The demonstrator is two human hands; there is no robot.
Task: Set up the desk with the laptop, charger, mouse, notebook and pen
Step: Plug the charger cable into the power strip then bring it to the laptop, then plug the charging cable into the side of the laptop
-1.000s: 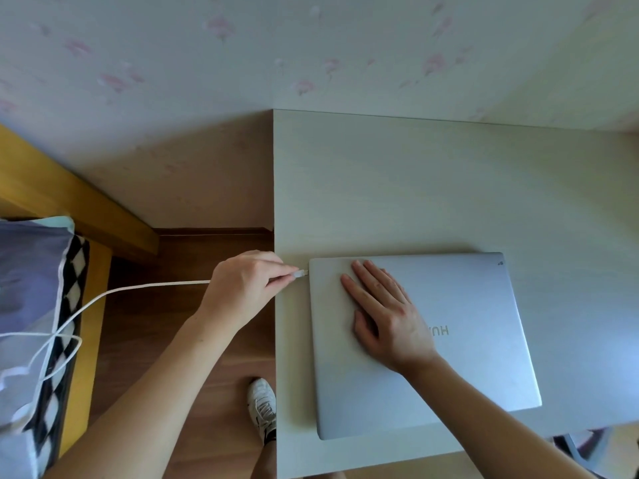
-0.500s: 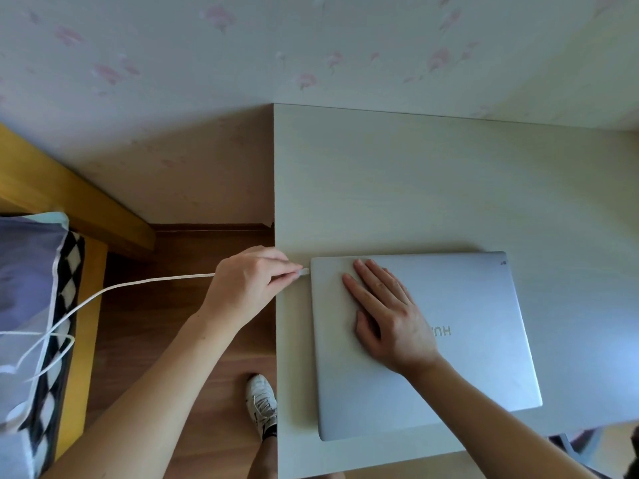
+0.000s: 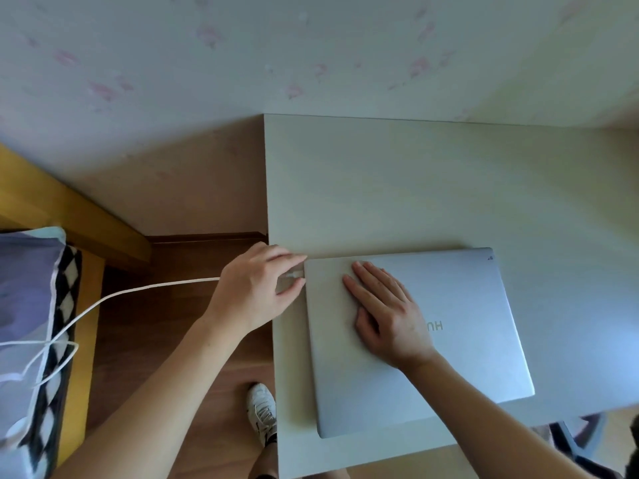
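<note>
Closed laptop on pale desk

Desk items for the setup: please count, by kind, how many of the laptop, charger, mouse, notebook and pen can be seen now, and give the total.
Laptop: 1, closed on the desk, right hand flat on its lid
Charger cable: 1, plug pinched by left hand at the laptop's left edge
Mouse: 0
Notebook: 0
Pen: 0
Total: 2

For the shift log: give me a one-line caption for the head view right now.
Left hand pinches the charger plug at the closed laptop's left edge; right hand lies flat on its lid.
</note>
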